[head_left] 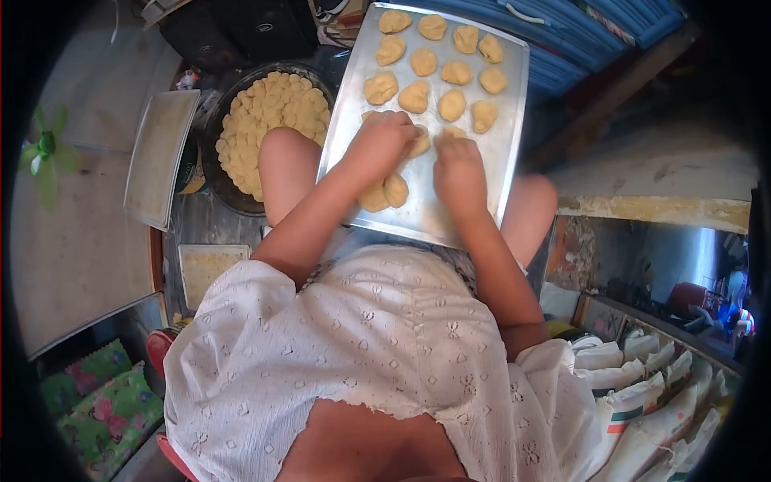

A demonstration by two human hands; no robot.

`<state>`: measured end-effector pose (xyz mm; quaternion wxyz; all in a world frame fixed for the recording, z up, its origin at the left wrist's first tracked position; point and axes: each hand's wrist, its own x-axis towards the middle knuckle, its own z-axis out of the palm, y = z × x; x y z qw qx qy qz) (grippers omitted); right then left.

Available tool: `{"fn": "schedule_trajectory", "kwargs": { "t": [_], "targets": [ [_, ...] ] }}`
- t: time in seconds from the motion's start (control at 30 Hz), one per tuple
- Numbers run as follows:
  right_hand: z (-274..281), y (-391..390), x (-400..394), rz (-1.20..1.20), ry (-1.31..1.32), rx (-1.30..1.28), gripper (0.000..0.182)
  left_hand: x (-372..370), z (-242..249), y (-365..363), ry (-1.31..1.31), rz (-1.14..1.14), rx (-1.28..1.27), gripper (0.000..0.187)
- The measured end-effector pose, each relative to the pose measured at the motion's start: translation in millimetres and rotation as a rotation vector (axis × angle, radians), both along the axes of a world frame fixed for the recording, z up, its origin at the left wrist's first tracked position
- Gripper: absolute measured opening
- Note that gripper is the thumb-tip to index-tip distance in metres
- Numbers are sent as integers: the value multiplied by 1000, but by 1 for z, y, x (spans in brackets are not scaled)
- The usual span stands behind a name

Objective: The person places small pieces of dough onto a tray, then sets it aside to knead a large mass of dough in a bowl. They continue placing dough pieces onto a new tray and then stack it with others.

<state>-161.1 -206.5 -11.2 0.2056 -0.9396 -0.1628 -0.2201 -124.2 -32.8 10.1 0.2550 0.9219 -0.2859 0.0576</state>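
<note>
A metal baking tray [498, 173] lies tilted across my lap, with rows of pale yellow dough pieces [414, 96] on its far part. My left hand [385, 143] is closed over the tray's left half, its fingers curled at a dough piece [420, 143]. Two more dough pieces [394, 190] lie touching each other beneath my left wrist. To the right, my right hand [460, 170] is closed, with its fingertips pressed on a dough piece [452, 132] in the nearest row. My fingers partly hide both pieces.
A big round dark pan [210, 153] full of small dough balls stands on the floor at left. Flat trays [165, 157] lean beside it. Blue drawers [554, 48] are beyond the tray. Stacked white sacks [642, 394] stand at lower right, and a wooden ledge [650, 210] runs along the right.
</note>
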Motion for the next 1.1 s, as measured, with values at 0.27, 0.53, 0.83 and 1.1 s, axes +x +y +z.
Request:
{"fn": "schedule_trajectory", "kwargs": {
  "t": [0.27,0.53,0.83,1.1],
  "targets": [
    [31,20,-37,101,128,91,24,3,6,19,54,-77,39,27],
    [49,-12,-40,-64,402,776,26,-14,5,3,-119,-41,-82,29],
    [14,-59,-23,-193,184,336,22,-3,-5,-59,4,-166,27,23],
    [29,-44,-23,-177,-15,23,23,-24,9,-34,-3,-278,-62,22]
  ]
}}
